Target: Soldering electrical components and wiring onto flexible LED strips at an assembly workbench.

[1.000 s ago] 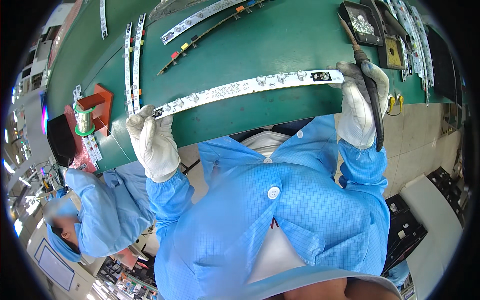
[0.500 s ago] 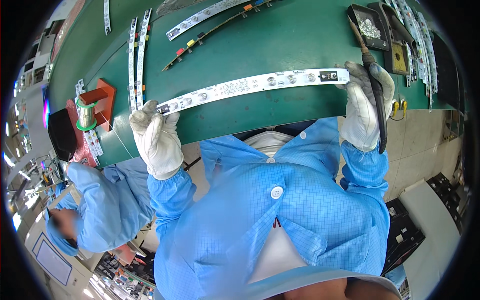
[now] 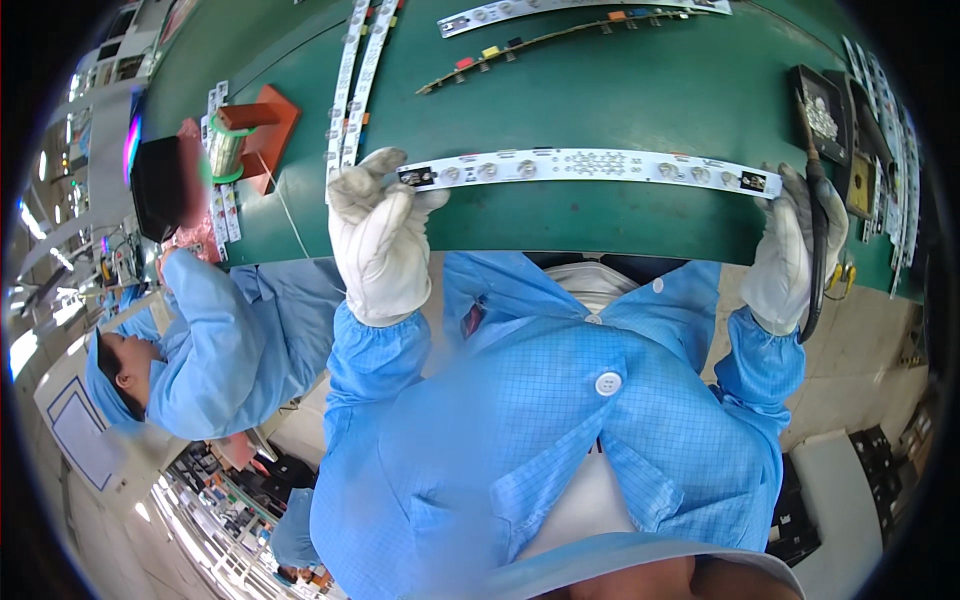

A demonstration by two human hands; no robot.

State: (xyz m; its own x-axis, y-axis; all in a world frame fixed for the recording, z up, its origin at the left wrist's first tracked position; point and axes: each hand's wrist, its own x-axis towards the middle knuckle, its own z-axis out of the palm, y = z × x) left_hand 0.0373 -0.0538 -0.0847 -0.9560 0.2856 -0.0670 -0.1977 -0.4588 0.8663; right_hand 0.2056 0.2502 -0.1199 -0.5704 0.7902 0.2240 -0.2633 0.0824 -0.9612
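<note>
A long white LED circuit board strip with round clear lenses and a dark pad at each end is held level above the green bench. My left hand, in a white glove with a greyed palm, pinches its left end. The other end is between the fingers of my gloved right hand. That same hand also keeps a soldering iron along its outer side, tip pointing away from me. Close beyond my left hand, two more white strips lie side by side on the bench.
A solder wire spool sits on a red-brown stand at the left, near a black box. Far back lie another strip and an edge-on board with coloured parts. At right are a black tray and stacked strips. A co-worker sits left.
The strip has gone from slanting up toward the right to nearly level. Both hands still hold its ends, and the soldering iron stays in my right hand. The whole view has shifted.
</note>
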